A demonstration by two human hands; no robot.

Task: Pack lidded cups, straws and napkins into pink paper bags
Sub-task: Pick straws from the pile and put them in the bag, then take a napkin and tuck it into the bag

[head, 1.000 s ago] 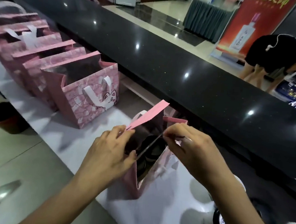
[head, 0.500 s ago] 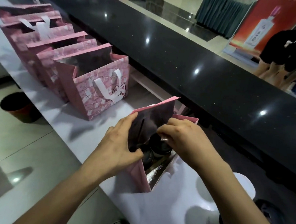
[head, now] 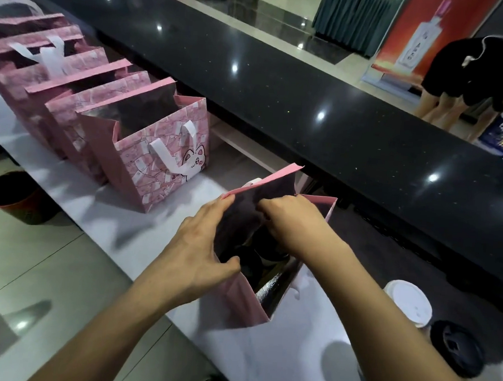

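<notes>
Pink bag point(head: 239, 303) | left hand point(head: 202, 246) pinches its rim | right hand point(head: 294, 222) now inside, grip hidden | straw gone in

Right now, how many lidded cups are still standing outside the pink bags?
2 in plain view, both on the white counter at the lower right: a white-lidded cup and a black-lidded cup beside it. A third may sit cut off at the frame's right edge.

Right hand point(head: 294, 222) now deeper in bag point(head: 246, 305), straw gone
</notes>
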